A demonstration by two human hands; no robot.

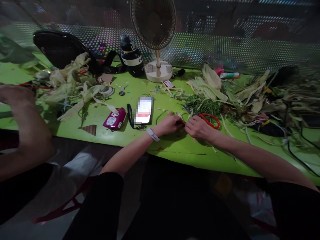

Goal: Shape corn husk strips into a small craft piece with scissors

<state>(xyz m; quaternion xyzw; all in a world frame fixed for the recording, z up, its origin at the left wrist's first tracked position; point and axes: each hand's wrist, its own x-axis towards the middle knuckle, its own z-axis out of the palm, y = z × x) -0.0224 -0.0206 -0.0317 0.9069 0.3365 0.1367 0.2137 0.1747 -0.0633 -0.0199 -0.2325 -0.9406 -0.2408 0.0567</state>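
My left hand, with a white band on its wrist, and my right hand meet close to the front of the green table. The fingers of both are drawn together in a pinch; whatever they hold is too small and dark to name. A pale thin strip shows just behind the fingertips. Scissors with red handles lie right behind my right hand, partly covered by it. Left of my left hand lies a phone with a lit screen and a black strap.
Corn husks and green shredded strands heap up at the right. A magenta case lies left of the phone. At the back stand a fan and a black bottle. Another person's arm rests at the far left.
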